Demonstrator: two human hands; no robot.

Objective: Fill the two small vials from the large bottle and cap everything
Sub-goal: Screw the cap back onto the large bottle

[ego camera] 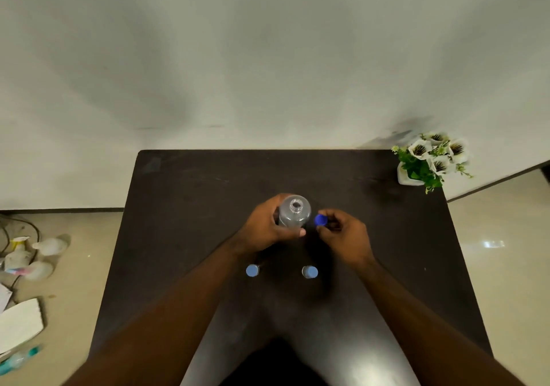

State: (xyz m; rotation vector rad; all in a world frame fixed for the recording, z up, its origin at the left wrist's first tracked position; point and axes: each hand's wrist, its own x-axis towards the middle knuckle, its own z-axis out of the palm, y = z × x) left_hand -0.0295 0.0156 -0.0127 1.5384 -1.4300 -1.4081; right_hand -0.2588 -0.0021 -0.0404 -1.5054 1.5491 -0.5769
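A large clear bottle (294, 214) stands upright in the middle of the dark table (184, 207), its mouth uncovered. My left hand (265, 228) grips the bottle around its body. Just right of the bottle, my right hand (345, 235) pinches the bottle's dark blue cap (321, 220) between thumb and fingers. Nearer to me stand two small vials with light blue caps on them: one on the left (252, 270) and one on the right (310, 272).
A white pot of artificial flowers (428, 159) sits at the table's back right corner. A wall rises right behind the table. On the floor to the left lie cups, cables and papers (26, 263).
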